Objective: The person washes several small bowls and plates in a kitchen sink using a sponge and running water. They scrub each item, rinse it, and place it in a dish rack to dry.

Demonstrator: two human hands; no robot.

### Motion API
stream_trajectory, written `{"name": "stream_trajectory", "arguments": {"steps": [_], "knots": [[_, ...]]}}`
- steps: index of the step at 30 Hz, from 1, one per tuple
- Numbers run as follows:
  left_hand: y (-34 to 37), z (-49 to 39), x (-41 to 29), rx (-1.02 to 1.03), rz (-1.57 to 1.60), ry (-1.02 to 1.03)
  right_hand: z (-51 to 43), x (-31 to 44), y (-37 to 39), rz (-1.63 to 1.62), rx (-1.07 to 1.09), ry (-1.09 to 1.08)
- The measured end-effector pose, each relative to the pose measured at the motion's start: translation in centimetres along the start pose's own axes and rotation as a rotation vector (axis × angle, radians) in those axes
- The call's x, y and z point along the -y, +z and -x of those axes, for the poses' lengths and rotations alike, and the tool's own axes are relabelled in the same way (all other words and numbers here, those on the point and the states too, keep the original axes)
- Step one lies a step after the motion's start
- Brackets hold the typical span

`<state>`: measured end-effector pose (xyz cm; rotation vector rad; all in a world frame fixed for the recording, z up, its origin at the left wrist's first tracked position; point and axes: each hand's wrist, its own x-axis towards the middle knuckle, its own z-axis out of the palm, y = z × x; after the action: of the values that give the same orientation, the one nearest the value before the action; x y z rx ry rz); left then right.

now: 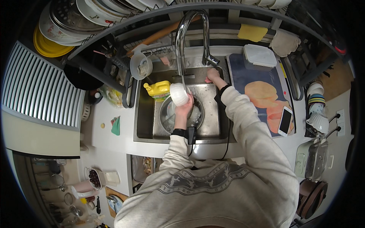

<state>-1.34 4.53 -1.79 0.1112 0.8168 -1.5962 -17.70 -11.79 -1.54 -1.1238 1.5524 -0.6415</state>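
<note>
My left hand (184, 107) holds a white bowl (178, 94) tilted on its side under a thin stream of water from the chrome faucet (181, 40). Beneath it, a round metal basin (163, 122) with dishes and water stands in the stainless steel sink (210, 114). My right hand (212, 75) is at the sink's back right, just below the faucet's lever (212, 60) and apart from it. Its fingers are curled in, with no object visible in them. Left of the bowl stands a yellow detergent jug (160, 89).
A translucent plastic container (141, 67) sits at the sink's back left corner. On the right, a patterned mat (242, 75) carries a lidded plastic box (260, 58) and a smartphone (285, 121). A dish rack's grey frame (228, 6) arches overhead, with stacked plates (94, 14) at left.
</note>
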Motion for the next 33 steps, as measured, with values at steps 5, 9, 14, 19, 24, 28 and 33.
{"name": "stream_trajectory", "arguments": {"steps": [5,9,14,19,24,28,33], "knots": [[0.3,0.7,-1.5,-0.217,-1.011,0.298,2.4,0.7,1.1,0.189,0.154,0.085],[-0.1,1.2,-2.9,-0.060,-1.857,0.702,7.5,-1.1,3.1,0.160,0.671,0.004],[2.6,5.0,-1.7,0.275,-2.236,0.840,12.5,-1.8,3.7,0.101,0.602,-0.251],[5.1,8.2,-0.6,0.742,-2.481,1.248,14.8,-0.2,1.9,0.159,0.119,-0.907],[1.9,7.5,-0.9,0.205,-2.634,0.937,17.9,-1.3,2.2,0.546,0.127,-0.783],[1.9,7.4,-0.2,0.325,-2.668,1.259,19.5,-1.4,0.9,0.508,0.050,-0.929],[2.1,8.0,0.7,0.547,-2.609,1.325,19.8,-2.1,-0.2,0.424,-0.046,-1.088]]}}
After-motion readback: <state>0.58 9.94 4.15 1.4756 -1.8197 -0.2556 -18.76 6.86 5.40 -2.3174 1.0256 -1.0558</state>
